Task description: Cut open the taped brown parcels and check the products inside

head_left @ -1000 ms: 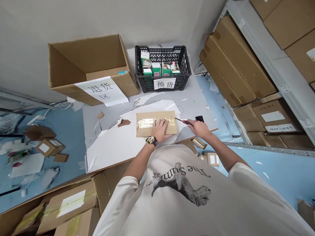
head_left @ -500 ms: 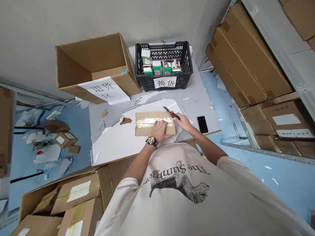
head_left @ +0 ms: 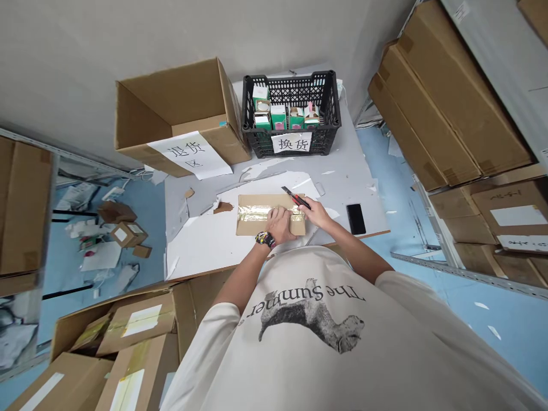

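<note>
A small cardboard box (head_left: pixel 252 227) lies on the table, a shiny strip of clear tape (head_left: pixel 253 214) running along its top. My left hand (head_left: pixel 280 224), with a watch on the wrist, grips the box from its near side, fingers bent over the tape. At the box's right end, my right hand (head_left: pixel 315 213) is closed around a utility knife (head_left: pixel 299 200) with a red and black handle. The knife's blade points up and to the left, above the far right part of the box and apart from the tape.
Behind the box stand a large open carton (head_left: pixel 171 100) and a black crate (head_left: pixel 291 137) holding several small green-and-white boxes. A phone (head_left: pixel 356 219) lies to the right on the table (head_left: pixel 192 251). Below left, a big carton (head_left: pixel 184 319) holds parcels; shelves (head_left: pixel 466 265) with cartons flank the right.
The camera view has shifted slightly, moving the surroundings to the right. Both hands keep nearly the same place on the box, and the knife stays in the right hand.
</note>
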Available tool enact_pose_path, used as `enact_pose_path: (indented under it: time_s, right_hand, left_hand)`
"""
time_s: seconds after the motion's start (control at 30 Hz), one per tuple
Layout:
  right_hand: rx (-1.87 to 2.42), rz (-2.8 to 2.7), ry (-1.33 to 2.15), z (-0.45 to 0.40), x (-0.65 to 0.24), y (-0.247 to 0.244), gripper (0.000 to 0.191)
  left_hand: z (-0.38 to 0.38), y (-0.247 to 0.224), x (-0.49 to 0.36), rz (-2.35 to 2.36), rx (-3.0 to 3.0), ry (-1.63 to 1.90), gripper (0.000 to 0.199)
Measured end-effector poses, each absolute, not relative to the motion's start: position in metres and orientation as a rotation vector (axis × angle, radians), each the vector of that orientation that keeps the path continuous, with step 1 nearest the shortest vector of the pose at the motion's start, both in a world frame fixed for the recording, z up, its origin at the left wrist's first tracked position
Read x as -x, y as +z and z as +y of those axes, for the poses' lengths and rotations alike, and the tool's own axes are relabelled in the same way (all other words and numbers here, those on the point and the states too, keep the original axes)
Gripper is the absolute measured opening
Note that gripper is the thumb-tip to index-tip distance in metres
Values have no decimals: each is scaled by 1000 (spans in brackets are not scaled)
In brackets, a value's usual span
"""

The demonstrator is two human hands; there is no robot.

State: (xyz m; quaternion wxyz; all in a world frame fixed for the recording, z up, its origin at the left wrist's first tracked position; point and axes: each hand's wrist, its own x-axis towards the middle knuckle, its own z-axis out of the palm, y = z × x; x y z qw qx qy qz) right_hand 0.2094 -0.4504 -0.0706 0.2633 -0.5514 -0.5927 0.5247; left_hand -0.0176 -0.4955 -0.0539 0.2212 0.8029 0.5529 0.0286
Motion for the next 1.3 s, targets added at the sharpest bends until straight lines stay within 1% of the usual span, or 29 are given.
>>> enact_pose_path:
  time_s: [0.23, 0.37, 0.53, 0.63, 0.77, 1.0, 1.07, 1.13, 1.3]
  right_hand:
    - [1357, -1254, 1624, -444, -202, -72, 33]
    - [1313, -1099, 1753, -436, -205, -69, 35]
    - [1353, -1165, 1731, -443, -233, -60, 38]
    - [1417, -1240, 1695, -459, -255, -56, 38]
    - [1493, -1341, 1622, -475, -267, -55, 33]
    - [1541, -1499, 1522, -472, -252, -50, 35]
    - [1539, -1532, 1501, -471, -248, -45, 35]
    - [1529, -1554, 1478, -473, -243, -39, 35]
    - [1504, -1486, 1486, -480, -222, -27, 38]
  left_hand:
    - [-499, -46, 13, 1524, -2149, 120, 99]
    - [-506, -41, 15, 1543, -2204, 143, 91]
    - [-511, -42, 17, 1605, -2247, 198, 78]
    - [-515, -44, 18, 1649, -2239, 239, 74]
    - [-516, -42, 20, 1590, -2237, 243, 83]
    - [-510, -31, 48, 1436, -2300, 178, 112]
    - [-512, -29, 58, 1427, -2288, 176, 117]
    - [-514, -29, 62, 1432, -2261, 175, 116]
    - [-508, -31, 37, 1553, -2197, 212, 101]
